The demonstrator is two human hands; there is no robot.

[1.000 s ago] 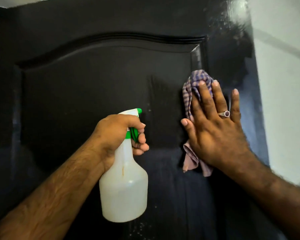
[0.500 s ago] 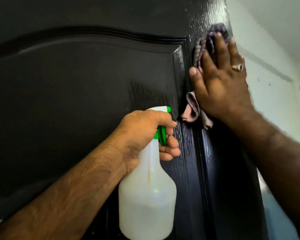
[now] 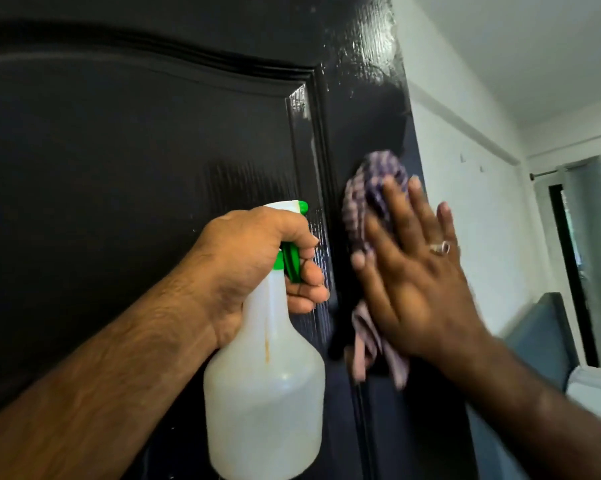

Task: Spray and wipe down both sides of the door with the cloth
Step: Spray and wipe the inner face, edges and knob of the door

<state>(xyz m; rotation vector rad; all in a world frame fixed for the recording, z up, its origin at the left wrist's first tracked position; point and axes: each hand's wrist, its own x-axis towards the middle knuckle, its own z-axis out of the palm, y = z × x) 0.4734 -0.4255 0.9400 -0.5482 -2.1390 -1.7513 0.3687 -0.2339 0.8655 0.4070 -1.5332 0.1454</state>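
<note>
Since half a second ago your right hand (image 3: pixel 420 289) has slid the cloth (image 3: pixel 371 202) down the door's (image 3: pixel 136 150) right-hand strip, from the upper right of the frame to mid-height. At centre left, your left hand (image 3: pixel 254 265) grips the neck of the white spray bottle (image 3: pixel 264 393), fingers curled round its green trigger (image 3: pixel 292 265). Right of centre, your right hand presses the checked cloth flat against the door with straight, spread fingers, a ring (image 3: pixel 441 247) on one. The white wall (image 3: pixel 472 188) fills the right edge.
</note>
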